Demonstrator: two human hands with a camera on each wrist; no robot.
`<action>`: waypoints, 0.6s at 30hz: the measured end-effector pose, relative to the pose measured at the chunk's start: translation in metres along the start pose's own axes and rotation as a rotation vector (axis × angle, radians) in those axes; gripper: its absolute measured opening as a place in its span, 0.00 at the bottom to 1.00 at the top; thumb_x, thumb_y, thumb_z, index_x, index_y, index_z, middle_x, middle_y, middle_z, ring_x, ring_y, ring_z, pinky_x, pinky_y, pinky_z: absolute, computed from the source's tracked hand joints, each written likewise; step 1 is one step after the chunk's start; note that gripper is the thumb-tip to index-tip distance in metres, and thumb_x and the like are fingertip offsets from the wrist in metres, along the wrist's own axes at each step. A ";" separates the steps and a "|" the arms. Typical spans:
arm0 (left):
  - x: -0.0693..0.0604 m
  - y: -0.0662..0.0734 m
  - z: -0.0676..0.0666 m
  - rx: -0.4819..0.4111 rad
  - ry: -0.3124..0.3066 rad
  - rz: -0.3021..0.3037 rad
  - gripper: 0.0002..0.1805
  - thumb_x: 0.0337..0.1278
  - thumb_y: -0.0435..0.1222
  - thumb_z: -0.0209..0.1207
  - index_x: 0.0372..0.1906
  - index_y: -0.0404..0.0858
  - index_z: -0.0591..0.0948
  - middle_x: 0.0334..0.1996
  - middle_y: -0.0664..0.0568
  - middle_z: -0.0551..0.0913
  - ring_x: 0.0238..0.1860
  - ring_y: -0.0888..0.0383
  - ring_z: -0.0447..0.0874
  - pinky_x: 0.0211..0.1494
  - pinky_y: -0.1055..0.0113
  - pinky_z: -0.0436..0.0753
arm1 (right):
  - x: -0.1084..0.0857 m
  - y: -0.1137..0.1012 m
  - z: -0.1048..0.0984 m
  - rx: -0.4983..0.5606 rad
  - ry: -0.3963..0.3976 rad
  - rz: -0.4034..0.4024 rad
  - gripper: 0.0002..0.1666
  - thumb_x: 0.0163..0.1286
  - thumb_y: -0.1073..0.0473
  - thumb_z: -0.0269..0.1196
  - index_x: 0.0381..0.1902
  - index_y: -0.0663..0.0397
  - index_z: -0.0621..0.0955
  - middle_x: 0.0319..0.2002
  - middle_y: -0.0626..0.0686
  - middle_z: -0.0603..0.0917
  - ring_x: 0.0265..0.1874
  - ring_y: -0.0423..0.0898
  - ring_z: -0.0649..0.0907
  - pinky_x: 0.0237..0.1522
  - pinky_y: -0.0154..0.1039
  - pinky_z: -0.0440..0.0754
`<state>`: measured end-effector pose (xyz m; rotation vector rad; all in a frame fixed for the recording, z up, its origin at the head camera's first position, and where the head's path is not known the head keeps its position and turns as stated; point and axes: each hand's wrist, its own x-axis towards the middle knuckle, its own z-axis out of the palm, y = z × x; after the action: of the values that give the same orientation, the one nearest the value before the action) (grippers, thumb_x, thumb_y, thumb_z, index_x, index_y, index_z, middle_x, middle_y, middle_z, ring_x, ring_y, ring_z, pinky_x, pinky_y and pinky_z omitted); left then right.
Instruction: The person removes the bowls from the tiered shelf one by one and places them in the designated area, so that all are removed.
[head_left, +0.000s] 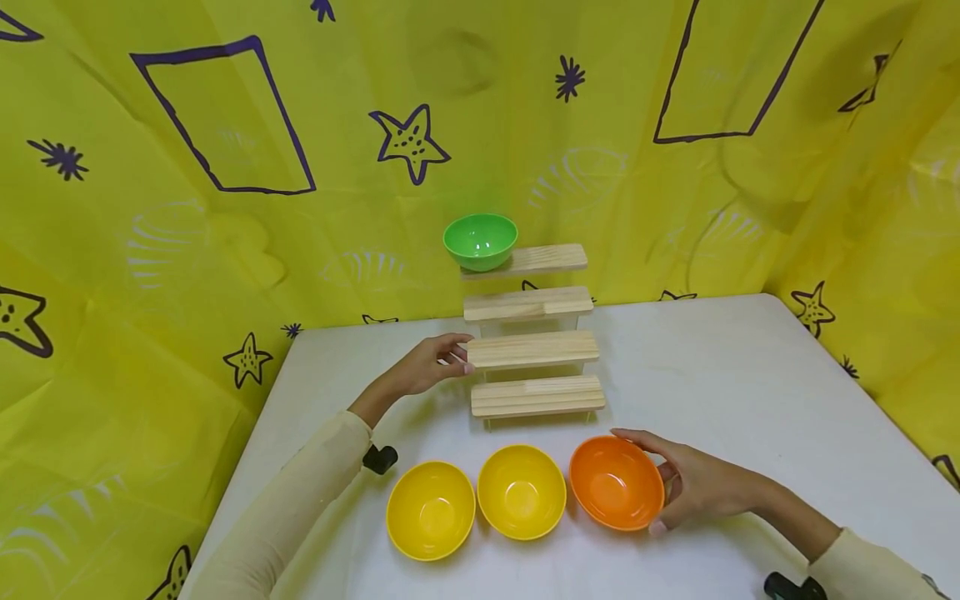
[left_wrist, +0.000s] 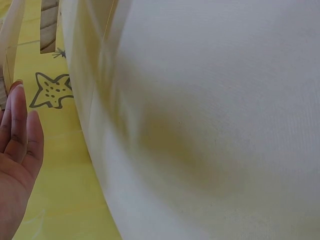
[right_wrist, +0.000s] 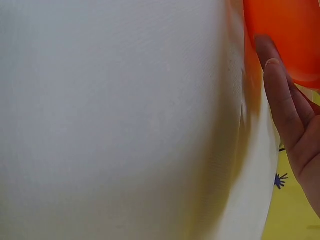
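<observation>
A stepped wooden rack [head_left: 534,350] with pale boards stands mid-table. My left hand [head_left: 431,364] holds the left end of its second board from the bottom, thumb and fingers at the edge. In the left wrist view, part of the left hand [left_wrist: 19,155] shows at the left; its grip lies out of sight. At the front right, my right hand [head_left: 701,483] grips an orange bowl [head_left: 611,483] by its right side, fingers spread along the rim. The right wrist view shows the fingers [right_wrist: 282,100] against the orange bowl [right_wrist: 290,40]. A green bowl [head_left: 480,242] sits on the top board's left end.
Two yellow bowls [head_left: 431,511] stand side by side left of the orange one, in front of the rack. The white table [head_left: 697,375] is backed and flanked by yellow printed cloth [head_left: 360,225]. Dark camera mounts [head_left: 380,459] are at both wrists.
</observation>
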<state>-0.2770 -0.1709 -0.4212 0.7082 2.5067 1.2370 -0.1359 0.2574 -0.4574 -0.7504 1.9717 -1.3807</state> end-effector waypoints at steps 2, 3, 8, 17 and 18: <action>0.000 0.000 0.000 -0.001 0.000 -0.001 0.32 0.66 0.36 0.64 0.71 0.33 0.69 0.52 0.39 0.83 0.50 0.49 0.82 0.51 0.64 0.79 | 0.000 -0.002 -0.002 -0.013 0.013 0.014 0.63 0.55 0.65 0.76 0.79 0.58 0.50 0.70 0.76 0.57 0.44 0.50 0.86 0.39 0.45 0.88; -0.001 0.000 0.000 -0.001 0.000 -0.003 0.32 0.66 0.36 0.64 0.71 0.33 0.69 0.52 0.39 0.83 0.50 0.49 0.82 0.51 0.64 0.79 | -0.001 -0.004 -0.004 -0.024 0.020 0.018 0.63 0.55 0.64 0.76 0.79 0.58 0.51 0.69 0.76 0.57 0.43 0.50 0.86 0.37 0.45 0.88; -0.001 0.001 0.000 -0.001 0.000 -0.007 0.32 0.66 0.36 0.64 0.71 0.33 0.69 0.52 0.39 0.82 0.51 0.49 0.82 0.50 0.64 0.80 | -0.002 -0.011 -0.014 -0.093 0.046 -0.004 0.59 0.57 0.63 0.75 0.78 0.58 0.53 0.69 0.75 0.60 0.34 0.48 0.86 0.32 0.42 0.86; -0.002 0.001 0.000 0.004 0.001 -0.009 0.32 0.66 0.36 0.64 0.72 0.33 0.69 0.52 0.39 0.82 0.51 0.49 0.82 0.51 0.64 0.80 | 0.000 -0.026 -0.033 -0.192 0.173 -0.105 0.47 0.62 0.64 0.72 0.75 0.52 0.62 0.64 0.34 0.72 0.29 0.46 0.86 0.27 0.40 0.85; -0.002 0.001 0.000 0.005 0.001 -0.009 0.32 0.66 0.36 0.64 0.72 0.34 0.69 0.52 0.39 0.82 0.51 0.49 0.82 0.51 0.64 0.80 | 0.001 -0.028 -0.034 -0.203 0.189 -0.117 0.47 0.62 0.64 0.72 0.75 0.52 0.62 0.62 0.31 0.72 0.28 0.46 0.86 0.27 0.40 0.85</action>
<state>-0.2746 -0.1717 -0.4202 0.6964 2.5123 1.2290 -0.1596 0.2692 -0.4220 -0.8661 2.2734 -1.3753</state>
